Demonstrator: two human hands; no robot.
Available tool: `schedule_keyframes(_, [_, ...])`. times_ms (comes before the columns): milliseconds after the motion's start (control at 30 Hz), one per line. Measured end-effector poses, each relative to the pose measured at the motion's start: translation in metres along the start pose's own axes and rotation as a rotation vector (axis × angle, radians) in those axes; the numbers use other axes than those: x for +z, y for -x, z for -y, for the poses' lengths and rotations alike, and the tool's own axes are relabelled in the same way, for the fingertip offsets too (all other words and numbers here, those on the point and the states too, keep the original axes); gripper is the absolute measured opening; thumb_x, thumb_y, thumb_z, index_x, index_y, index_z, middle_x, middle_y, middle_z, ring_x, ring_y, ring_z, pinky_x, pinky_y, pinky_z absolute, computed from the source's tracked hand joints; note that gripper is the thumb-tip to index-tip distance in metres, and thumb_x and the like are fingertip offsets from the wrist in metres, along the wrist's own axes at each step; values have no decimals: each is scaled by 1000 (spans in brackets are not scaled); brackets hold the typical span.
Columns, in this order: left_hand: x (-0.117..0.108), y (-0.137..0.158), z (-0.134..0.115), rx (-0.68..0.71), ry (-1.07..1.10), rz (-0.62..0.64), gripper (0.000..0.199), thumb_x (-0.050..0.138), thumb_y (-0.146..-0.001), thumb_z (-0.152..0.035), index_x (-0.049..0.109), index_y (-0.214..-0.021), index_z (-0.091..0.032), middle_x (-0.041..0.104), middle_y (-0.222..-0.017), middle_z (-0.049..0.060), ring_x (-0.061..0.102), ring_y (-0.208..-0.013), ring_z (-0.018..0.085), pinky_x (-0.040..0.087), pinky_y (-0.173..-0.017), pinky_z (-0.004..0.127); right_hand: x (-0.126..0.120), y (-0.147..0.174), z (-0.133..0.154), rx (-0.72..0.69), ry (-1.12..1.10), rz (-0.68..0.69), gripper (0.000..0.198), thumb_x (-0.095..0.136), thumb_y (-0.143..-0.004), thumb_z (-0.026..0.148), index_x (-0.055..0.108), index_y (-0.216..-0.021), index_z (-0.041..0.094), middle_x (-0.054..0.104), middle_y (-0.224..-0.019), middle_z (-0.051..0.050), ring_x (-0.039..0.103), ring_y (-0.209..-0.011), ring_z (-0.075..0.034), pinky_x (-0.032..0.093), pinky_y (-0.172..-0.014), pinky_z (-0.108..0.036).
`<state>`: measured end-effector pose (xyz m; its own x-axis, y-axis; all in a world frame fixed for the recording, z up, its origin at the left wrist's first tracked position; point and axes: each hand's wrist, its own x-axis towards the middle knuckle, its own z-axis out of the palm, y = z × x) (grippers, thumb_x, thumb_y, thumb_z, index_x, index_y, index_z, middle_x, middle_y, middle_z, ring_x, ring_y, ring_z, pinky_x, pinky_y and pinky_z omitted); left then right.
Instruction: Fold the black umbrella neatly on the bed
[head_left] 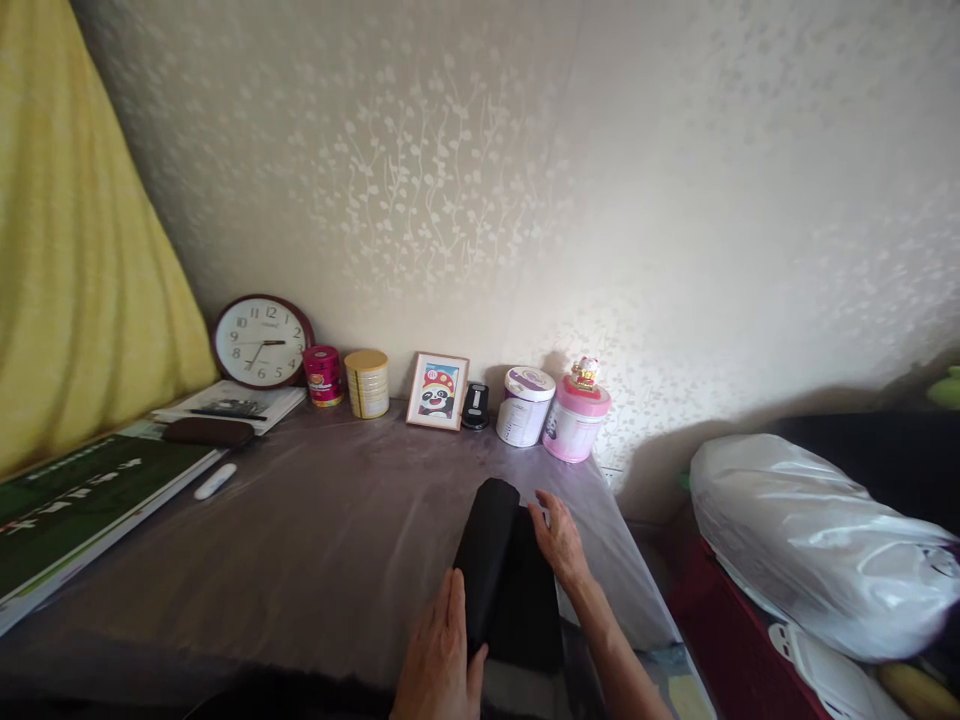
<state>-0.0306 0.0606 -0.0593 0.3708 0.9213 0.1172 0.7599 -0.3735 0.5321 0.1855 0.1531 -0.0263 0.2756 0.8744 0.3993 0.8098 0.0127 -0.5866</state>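
Observation:
A black, partly rolled mat or cloth (pixel 489 570) lies near the table's front edge; I cannot tell its material. Its roll forms the left side, and a flat flap stretches out to the right. My left hand (pixel 442 640) grips the near end of the roll, fingers along its left side and thumb at the front. At the flap's far right edge is my right hand (pixel 559 535), palm down with fingers apart, touching or just over the edge.
Along the wall stand a clock (pixel 262 342), a pink can (pixel 324 376), a yellow-lidded can (pixel 367 384), a framed panda picture (pixel 438 391), a white tub (pixel 525 408) and a pink-lidded tub (pixel 574 425) bearing a cat figurine (pixel 586 372). A green book (pixel 97 500) lies left; a plastic bag (pixel 817 545) sits right.

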Motion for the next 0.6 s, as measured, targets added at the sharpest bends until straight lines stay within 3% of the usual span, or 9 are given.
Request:
schedule_keyframes(233, [-4,1,-4,5,-35,-2,64,33,-85,-27,10,-140,-3,25,-146,21,29,-133,25,36,-105,40,-25,42,-17,251,-145,20,37,47,-76,45,62,-95,17,69,-94,-11,64,-78,-23,47,-75,-34])
schedule_keyframes(433, [-8,1,-9,-10,-29,-1,65,32,-84,-23,7,-140,-4,23,-147,20,26,-134,24,33,-106,41,-30,64,5,228,-202,94,41,45,-77,50,62,-96,18,64,-64,-2,59,-58,-20,43,-58,-30])
schedule_keyframes(600, [-17,1,-16,-5,9,-7,71,32,-83,-19,-7,-141,-12,20,-149,14,24,-135,21,33,-106,39,-30,68,19,229,-253,128,45,49,-75,49,60,-103,15,61,-60,0,56,-53,-18,43,-54,-29])
